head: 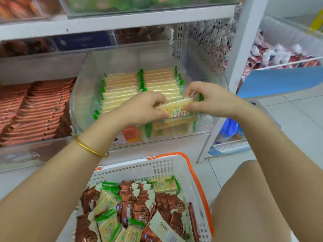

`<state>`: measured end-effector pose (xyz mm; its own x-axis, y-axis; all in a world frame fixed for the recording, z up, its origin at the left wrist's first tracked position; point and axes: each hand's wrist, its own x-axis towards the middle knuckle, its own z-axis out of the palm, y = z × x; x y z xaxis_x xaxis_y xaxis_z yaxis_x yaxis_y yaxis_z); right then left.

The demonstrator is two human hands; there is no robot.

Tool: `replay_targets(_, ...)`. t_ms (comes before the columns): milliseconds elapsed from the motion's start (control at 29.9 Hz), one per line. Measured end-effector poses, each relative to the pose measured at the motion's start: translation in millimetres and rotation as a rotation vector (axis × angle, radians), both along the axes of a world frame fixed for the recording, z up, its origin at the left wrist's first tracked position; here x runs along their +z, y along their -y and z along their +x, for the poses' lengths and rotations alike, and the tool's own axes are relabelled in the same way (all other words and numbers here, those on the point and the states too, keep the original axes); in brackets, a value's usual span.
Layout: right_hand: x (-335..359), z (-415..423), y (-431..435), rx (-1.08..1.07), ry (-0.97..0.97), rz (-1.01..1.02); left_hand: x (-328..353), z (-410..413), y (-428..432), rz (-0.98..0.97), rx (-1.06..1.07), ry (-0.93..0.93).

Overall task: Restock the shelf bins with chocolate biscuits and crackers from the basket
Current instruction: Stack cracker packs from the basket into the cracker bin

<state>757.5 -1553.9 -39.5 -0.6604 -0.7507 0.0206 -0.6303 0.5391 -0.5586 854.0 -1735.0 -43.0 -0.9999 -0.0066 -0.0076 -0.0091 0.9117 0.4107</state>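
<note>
Head view: left hand [145, 107] and right hand [207, 98], fingers [158, 100] curled, pinch one cracker pack [176, 108] by its ends over the bin [76, 105]; probably light, slick-wrapped, brittle inside.

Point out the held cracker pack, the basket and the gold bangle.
cracker pack [179, 110], head view, printed front face.
basket [132, 172], head view, white back wall.
gold bangle [89, 148], head view, middle of the band.

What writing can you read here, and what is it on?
Nothing reads clearly.
On the held cracker packet: red and green characters, blurred.
On the brown biscuit packets in the basket: white characters, blurred.
On the orange tag on the bin: too small.
</note>
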Motion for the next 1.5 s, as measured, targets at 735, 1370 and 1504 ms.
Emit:
replay_targets(735, 7.0, -12.8, 27.6, -0.112, 0.35, 0.457, -3.5, 24.1, 5.0, -0.075, -0.069, 0.112)
replay_targets(1370, 7.9, -2.1, 32.5, -0.19, 0.238, 0.462, -4.4, 27.8, 2.2, -0.246, -0.034, 0.143)
replay_targets(1504, 11.4, 5.4, 30.4, -0.226, 0.228, 0.452, -7.5, 29.1, 6.5, -0.25, -0.025, 0.098)
